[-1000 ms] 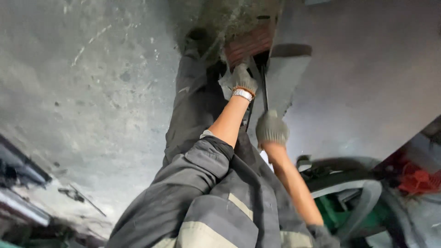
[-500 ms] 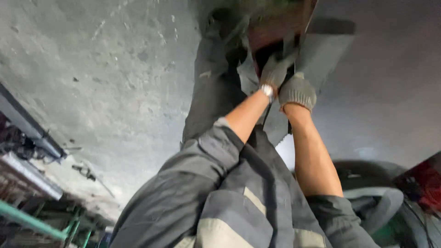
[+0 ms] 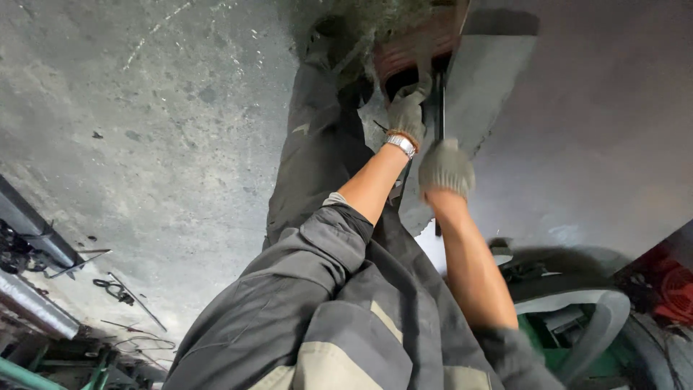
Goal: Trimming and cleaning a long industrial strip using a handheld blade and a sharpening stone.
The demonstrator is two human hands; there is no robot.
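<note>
I had the gloved left hand (image 3: 408, 108) clamped on the grey panel's (image 3: 485, 87) edge by the brick (image 3: 419, 50), the right hand (image 3: 446, 167) fisted lower on it; the panel stood unplaced above the floor (image 3: 144, 144).

gloves (image 3: 446, 167): grey knit | coveralls (image 3: 339, 318): dark grey, pale stripes | brick (image 3: 415, 54): reddish | floor (image 3: 144, 108): mottled grey

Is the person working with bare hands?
No, both the left hand and the right hand wear grey knit gloves, and a silver watch sits on the left wrist.
</note>
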